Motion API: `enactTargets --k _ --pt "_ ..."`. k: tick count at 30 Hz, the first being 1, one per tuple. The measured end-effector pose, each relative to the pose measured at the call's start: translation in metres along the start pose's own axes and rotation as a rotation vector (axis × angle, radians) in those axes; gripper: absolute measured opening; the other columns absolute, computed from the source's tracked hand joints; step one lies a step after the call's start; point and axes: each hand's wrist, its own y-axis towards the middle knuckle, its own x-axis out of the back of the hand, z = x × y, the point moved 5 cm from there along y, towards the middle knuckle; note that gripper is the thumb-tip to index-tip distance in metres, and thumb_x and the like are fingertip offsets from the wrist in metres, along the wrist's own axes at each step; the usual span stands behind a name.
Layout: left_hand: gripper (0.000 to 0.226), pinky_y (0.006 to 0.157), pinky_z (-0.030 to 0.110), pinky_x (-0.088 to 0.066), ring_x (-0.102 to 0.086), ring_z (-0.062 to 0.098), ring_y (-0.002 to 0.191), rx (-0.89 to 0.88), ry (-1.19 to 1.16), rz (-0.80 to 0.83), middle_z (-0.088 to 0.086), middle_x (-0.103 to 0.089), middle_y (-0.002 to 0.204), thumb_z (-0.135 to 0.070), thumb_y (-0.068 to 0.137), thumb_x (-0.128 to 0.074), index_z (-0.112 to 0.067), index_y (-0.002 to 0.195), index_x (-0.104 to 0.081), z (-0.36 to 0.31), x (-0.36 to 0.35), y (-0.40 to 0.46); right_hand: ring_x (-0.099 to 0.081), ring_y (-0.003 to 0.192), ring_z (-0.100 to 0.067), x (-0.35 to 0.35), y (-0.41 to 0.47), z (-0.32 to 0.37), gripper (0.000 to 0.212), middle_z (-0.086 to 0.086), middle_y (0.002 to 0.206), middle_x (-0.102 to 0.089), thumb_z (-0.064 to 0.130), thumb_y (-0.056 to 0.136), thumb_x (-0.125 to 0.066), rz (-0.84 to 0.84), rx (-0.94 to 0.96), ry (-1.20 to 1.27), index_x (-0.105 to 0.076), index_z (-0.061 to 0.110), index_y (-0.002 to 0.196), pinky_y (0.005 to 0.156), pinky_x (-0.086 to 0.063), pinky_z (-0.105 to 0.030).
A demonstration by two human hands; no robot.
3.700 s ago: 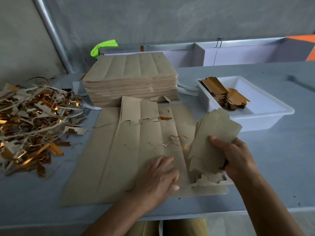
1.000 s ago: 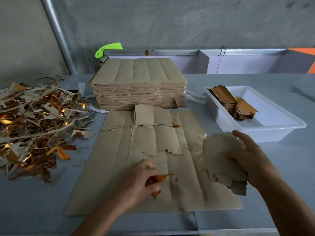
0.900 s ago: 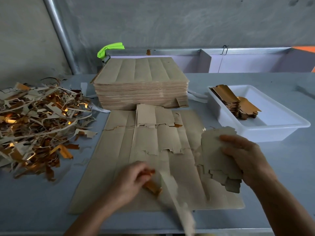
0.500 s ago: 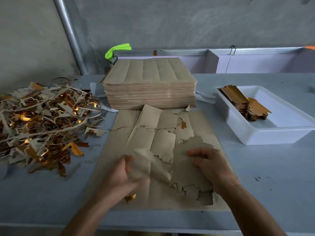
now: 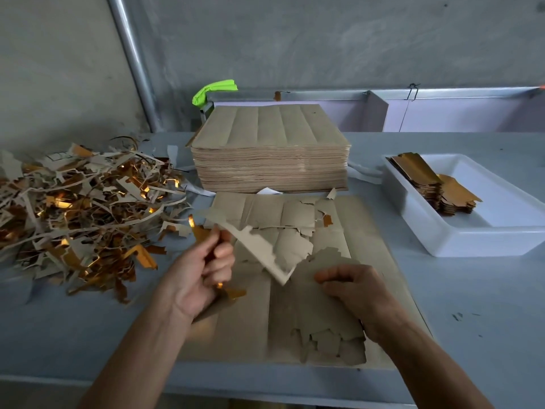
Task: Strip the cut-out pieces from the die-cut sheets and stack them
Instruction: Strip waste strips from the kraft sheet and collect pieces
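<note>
I saw the left hand [image 5: 203, 271] pinching a jagged kraft-brown strip [image 5: 259, 246] above the flat die-cut sheet [image 5: 362, 231]; the right hand [image 5: 354, 293] pressed ragged cut-out pieces [image 5: 327, 340] down on it.

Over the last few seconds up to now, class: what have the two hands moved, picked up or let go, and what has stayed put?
The left hand, flat on the die-cut sheet before, now grips a torn strip and lifts it left, toward the scrap heap. The right hand has brought its bundle of cut-outs down from the air onto the sheet. The tall stack and the tray with its stacked pieces look unchanged.
</note>
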Motion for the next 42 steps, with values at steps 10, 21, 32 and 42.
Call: enactTargets --k 10,21,32,42 --pt "0.021 0.029 0.012 -0.028 -0.029 0.001 0.034 0.015 -0.121 0.270 -0.005 -0.041 0.048 -0.027 0.074 -0.070 -0.008 0.064 -0.067 0.006 -0.054 0.007 -0.066 0.089 -0.028 -0.046 -0.009 0.027 0.051 -0.011 0.096 -0.067 0.058 0.088 -0.052 0.225 -0.166 -0.010 -0.073 0.016 0.068 0.081 -0.056 -0.041" --pt "0.020 0.027 0.014 -0.027 -0.027 0.001 0.034 0.123 -0.136 0.376 -0.004 -0.042 0.049 -0.026 0.073 -0.076 -0.008 0.070 -0.067 0.049 -0.054 -0.006 -0.044 0.058 -0.010 -0.084 -0.008 0.014 0.034 -0.002 0.067 -0.046 0.000 0.096 -0.042 0.169 -0.303 0.298 -0.045 0.012 0.065 0.046 -0.039 -0.016" --pt "0.030 0.032 0.011 -0.019 -0.026 0.003 0.033 -0.154 0.317 -0.027 -0.002 -0.040 0.048 -0.027 0.087 -0.047 -0.010 0.066 -0.061 -0.012 0.040 -0.013 -0.067 0.079 -0.036 -0.023 0.006 0.012 0.015 -0.021 0.085 -0.070 0.005 0.074 -0.068 0.036 -0.226 0.128 -0.068 -0.002 0.086 0.071 -0.057 -0.044" --pt "0.046 0.033 0.017 -0.024 -0.031 0.007 0.037 0.194 0.647 -0.258 0.001 -0.054 0.058 -0.042 0.070 -0.071 -0.003 0.093 -0.059 0.053 0.042 -0.009 -0.064 0.058 -0.018 -0.028 0.002 -0.005 0.014 -0.005 0.060 -0.068 0.009 0.080 -0.069 0.056 -0.196 0.278 -0.067 0.011 0.066 0.050 -0.053 -0.027"
